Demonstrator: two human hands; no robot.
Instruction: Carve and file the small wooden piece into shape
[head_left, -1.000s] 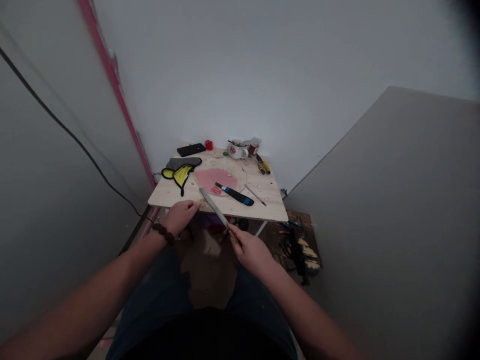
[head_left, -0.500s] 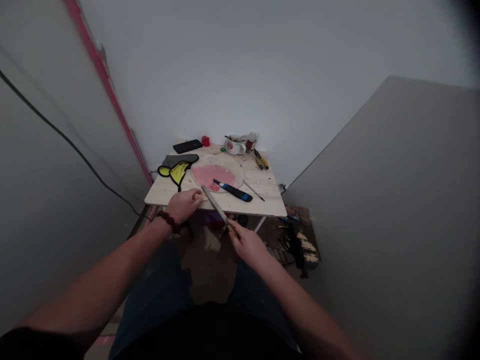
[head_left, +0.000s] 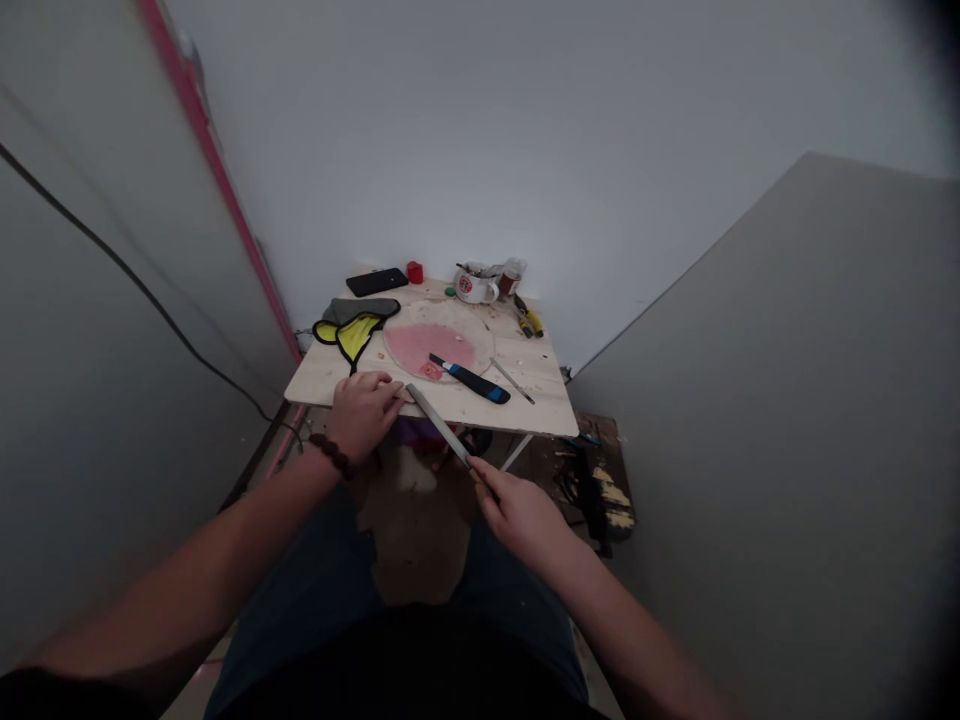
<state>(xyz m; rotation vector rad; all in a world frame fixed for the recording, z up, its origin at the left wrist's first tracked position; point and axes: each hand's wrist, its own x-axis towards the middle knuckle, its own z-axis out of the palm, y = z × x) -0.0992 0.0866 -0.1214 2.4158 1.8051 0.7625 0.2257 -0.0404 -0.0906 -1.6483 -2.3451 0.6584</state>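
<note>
My right hand [head_left: 521, 510] is wrapped round the handle of a long flat file [head_left: 439, 422]. The file's grey blade slants up and left over the table's front edge. At that edge my left hand [head_left: 364, 412] pinches a small light piece of wood [head_left: 406, 393], mostly covered by the fingers. The file's tip meets or lies just beside this piece; I cannot tell which. A hand tool with a blue-and-black handle [head_left: 480, 384] lies just beyond the file. To its right is a thin metal rod [head_left: 512, 381].
The small wooden table [head_left: 536, 410] carries a pink-stained round mat [head_left: 420, 340], a grey-and-yellow cloth item [head_left: 356, 325], a black phone [head_left: 377, 282], a red cap [head_left: 415, 272], a white mug [head_left: 474, 287] and yellow-handled pliers [head_left: 531, 318]. A worn bench [head_left: 611, 470] stands lower right.
My right hand has drawn the file back, down and to the right. The fingers of my left hand have shifted slightly around the wood piece. The view has tilted a little.
</note>
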